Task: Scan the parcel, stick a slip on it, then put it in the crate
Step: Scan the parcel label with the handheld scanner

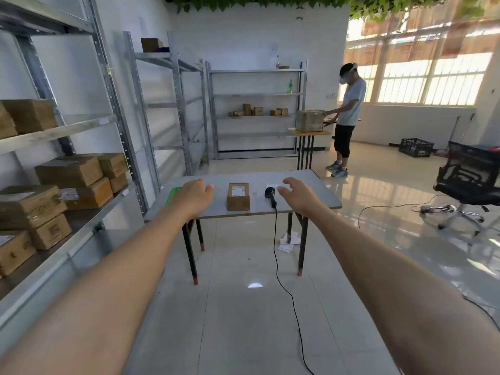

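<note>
Green item [174, 192] half hidden behind left hand [195, 195].

Metal shelving [81, 125] along left wall, stacked with brown boxes [69, 171]. More shelving [257, 109] against back wall, mostly bare, few small boxes [247, 110] on middle shelf, green bottle [290, 86] one shelf higher. Second person [347, 115] in grey shirt and headset stands at small table [308, 133] near window, hands on large box [309, 120]. Black office chair [470, 182] at right. Green leaves [243, 2] hang along ceiling. White papers [289, 240] on tiled floor.
</note>
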